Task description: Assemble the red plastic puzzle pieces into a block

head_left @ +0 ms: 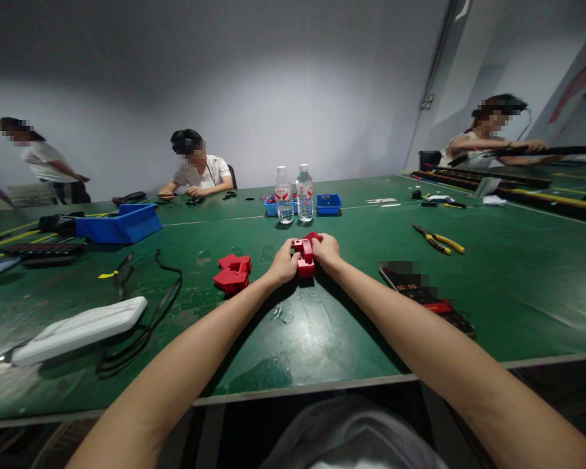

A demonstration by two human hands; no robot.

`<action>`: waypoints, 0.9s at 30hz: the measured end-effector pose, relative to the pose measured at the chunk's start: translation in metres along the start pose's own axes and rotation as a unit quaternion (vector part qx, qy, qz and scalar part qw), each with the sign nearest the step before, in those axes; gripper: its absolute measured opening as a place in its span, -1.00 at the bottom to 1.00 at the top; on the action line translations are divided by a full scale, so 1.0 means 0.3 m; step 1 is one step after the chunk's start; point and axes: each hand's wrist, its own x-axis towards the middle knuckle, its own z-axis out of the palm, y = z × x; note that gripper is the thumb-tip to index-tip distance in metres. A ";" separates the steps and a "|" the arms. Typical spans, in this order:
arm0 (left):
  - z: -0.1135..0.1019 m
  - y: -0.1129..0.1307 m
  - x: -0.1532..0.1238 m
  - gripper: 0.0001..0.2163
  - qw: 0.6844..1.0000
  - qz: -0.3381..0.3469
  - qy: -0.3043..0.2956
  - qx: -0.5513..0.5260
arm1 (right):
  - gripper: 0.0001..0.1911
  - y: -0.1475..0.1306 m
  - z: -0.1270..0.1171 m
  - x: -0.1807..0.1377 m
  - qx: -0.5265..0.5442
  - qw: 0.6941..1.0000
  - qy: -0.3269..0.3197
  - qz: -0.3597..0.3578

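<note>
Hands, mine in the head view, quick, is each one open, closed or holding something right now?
Left hand: closed, gripping the red parts from the left.
Right hand: closed, gripping the same red parts from the right.

A single head-worn camera looks from above the 6 o'clock edge of the green worktable [366,254], forward and down toward 12 o'clock; its wide view takes in the near forearms [215,326] and the far grey wall [273,98].

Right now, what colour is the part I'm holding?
The held part is red, as the head view shows.
</note>
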 end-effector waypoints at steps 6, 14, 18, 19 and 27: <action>-0.004 0.001 0.007 -0.71 0.999 -0.028 0.033 0.025 | -0.85 -0.035 0.016 0.000 0.152 0.984 0.033 0.083; -0.012 0.005 0.002 -0.71 0.997 -0.018 0.049 0.055 | -0.65 -0.073 0.023 -0.025 0.309 0.936 -0.053 0.161; -0.009 0.007 -0.002 -0.69 0.997 -0.012 0.053 0.063 | -0.66 -0.065 0.022 -0.023 0.304 0.942 -0.063 0.130; -0.009 0.007 -0.003 -0.69 0.996 -0.011 0.054 0.065 | -0.68 -0.065 0.022 -0.023 0.299 0.945 -0.056 0.121; -0.013 0.009 -0.008 -0.71 0.995 -0.009 0.053 0.088 | -0.89 -0.085 0.020 -0.029 0.331 0.939 -0.005 0.090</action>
